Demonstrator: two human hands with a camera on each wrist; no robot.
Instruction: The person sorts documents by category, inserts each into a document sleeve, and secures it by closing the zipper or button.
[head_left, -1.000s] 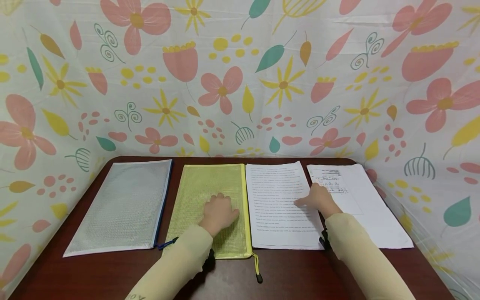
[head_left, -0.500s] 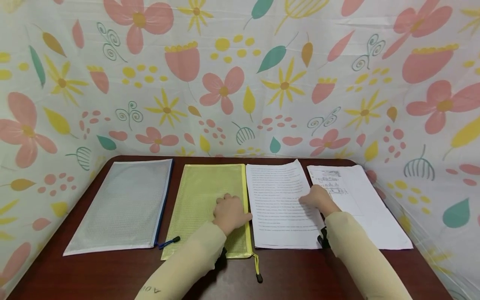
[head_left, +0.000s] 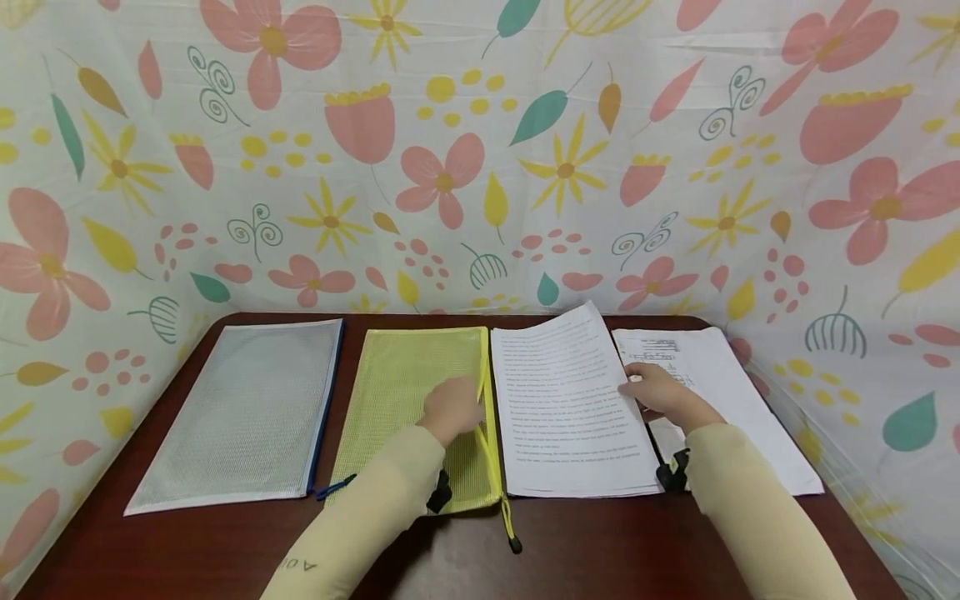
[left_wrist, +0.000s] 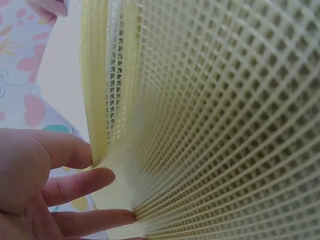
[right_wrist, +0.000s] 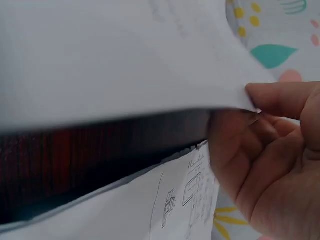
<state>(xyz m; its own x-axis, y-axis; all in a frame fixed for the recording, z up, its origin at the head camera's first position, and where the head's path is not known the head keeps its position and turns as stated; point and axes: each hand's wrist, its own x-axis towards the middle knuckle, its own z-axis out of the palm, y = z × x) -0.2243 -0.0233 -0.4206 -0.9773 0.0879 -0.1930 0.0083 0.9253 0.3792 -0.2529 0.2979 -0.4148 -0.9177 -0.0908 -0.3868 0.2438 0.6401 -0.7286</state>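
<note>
My left hand (head_left: 452,408) pinches the upper layer of a yellow mesh zipper pouch (head_left: 401,367) near its right edge. A gap shows along the zipper side, and in the left wrist view the yellow zipper band (left_wrist: 95,75) bends up between thumb and forefinger. On the right, my right hand (head_left: 663,392) grips the right edge of a stack of printed paper (head_left: 562,400), thumb on top and fingers beneath. That edge is raised off the table, as the right wrist view shows with the lifted sheets (right_wrist: 125,60).
A white mesh zipper pouch (head_left: 240,408) with a blue edge lies at the left. Right of the printed stack lies another paper stack with drawings (head_left: 738,400). All rest on a dark red-brown table (head_left: 225,550), with a floral curtain (head_left: 480,167) behind.
My left hand has moved right to the yellow pouch's zipper edge and lifted its upper layer. My right hand has shifted right, taken hold of the printed paper's edge and raised it.
</note>
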